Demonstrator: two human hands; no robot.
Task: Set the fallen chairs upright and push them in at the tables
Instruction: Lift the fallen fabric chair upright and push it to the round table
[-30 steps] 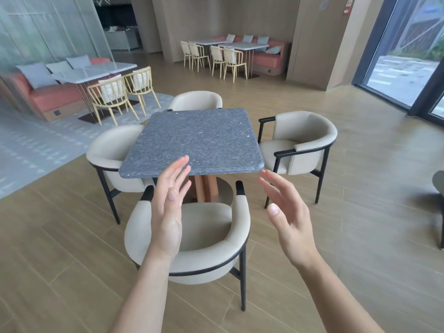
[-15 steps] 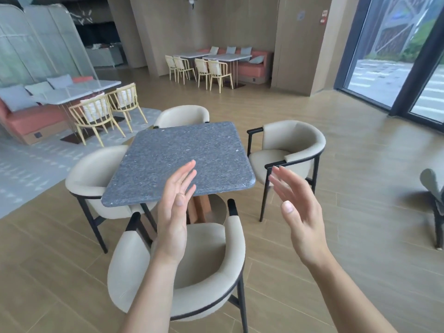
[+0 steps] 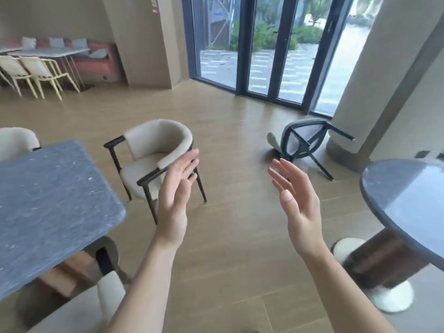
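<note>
Swung rightward since half a second ago, the view now takes in a fallen chair (image 3: 303, 142), seen lying on its side on the wood floor beside a pillar (image 3: 374, 75), legs outward. Both the left hand (image 3: 175, 198) and right hand (image 3: 298, 207) are held up released, grasping nothing. An upright chair (image 3: 156, 155) is set at the square table (image 3: 48, 200); a round table (image 3: 406, 200) is seen right.

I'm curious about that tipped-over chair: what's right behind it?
Behind the fallen chair stands a thick round column, with glass doors to its left. The chair hides part of the column's base, so whether they touch cannot be told.
</note>
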